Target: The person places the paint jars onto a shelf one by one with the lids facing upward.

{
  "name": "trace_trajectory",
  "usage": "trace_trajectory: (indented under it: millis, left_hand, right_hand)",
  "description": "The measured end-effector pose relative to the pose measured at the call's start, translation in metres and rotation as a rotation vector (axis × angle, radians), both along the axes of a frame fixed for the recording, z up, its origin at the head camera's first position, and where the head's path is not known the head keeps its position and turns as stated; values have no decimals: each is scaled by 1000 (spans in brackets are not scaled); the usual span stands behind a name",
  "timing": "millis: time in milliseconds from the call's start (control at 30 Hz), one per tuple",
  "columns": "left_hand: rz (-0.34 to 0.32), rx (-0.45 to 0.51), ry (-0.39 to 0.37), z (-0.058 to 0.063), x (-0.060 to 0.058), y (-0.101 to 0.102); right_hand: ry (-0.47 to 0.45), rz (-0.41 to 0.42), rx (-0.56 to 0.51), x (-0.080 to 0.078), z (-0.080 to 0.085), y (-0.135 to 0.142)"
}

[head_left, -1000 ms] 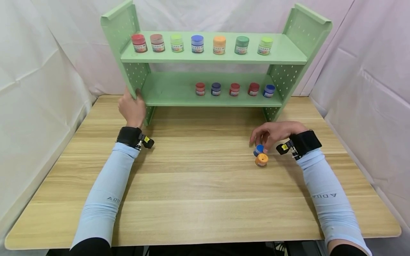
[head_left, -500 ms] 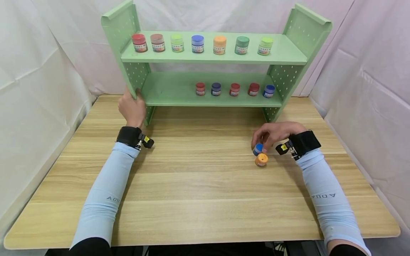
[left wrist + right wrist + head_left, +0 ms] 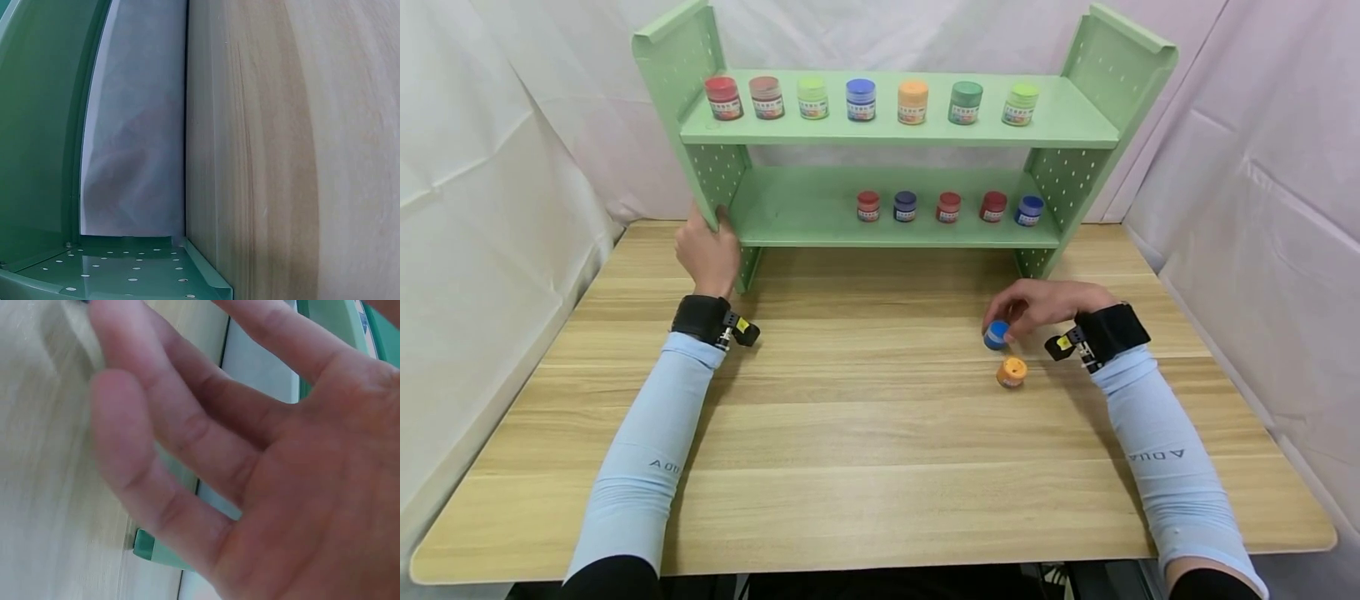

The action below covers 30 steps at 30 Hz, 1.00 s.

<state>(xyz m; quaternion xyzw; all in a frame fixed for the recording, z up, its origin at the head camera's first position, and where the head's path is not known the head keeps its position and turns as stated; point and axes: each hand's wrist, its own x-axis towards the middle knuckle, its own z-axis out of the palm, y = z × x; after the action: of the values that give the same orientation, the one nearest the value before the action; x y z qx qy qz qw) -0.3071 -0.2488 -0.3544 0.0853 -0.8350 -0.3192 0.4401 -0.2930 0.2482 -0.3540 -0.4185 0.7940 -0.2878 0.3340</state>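
My left hand (image 3: 709, 254) grips the lower front edge of the left side panel of a light green two-tier shelf (image 3: 797, 200). That hand does not show in the left wrist view, where the perforated panel (image 3: 119, 275) fills the bottom. Between thumb and fingers, my right hand (image 3: 1048, 302) pinches a small blue paint jar (image 3: 997, 335) in front of the shelf's right half. In the right wrist view the hand's fingers (image 3: 194, 425) are bent, and the jar is almost wholly out of frame. An orange paint jar (image 3: 1012, 372) stands on the table just nearer, apart from the blue one.
On the upper tier several larger jars stand in a row, from a red jar (image 3: 724, 98) to a lime green jar (image 3: 1020, 104). Several small red and blue jars (image 3: 1028, 211) line the lower tier's right half. White cloth (image 3: 497, 167) surrounds the wooden table (image 3: 850, 450).
My right hand has moved the blue jar away from the orange jar, toward the shelf and slightly left. The left hand keeps its grip on the panel.
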Motion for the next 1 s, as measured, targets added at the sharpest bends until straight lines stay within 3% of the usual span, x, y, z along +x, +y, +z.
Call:
trace_trajectory:
  millis: [700,1000]
  left_hand:
    - [3,-2,15,-2,0,0]
    - [3,-16,16,-1,0,0]
  right_hand:
    - [233,-102,-77,-5,-6,-2]
    - [303,-273,44,-5,-9,-6]
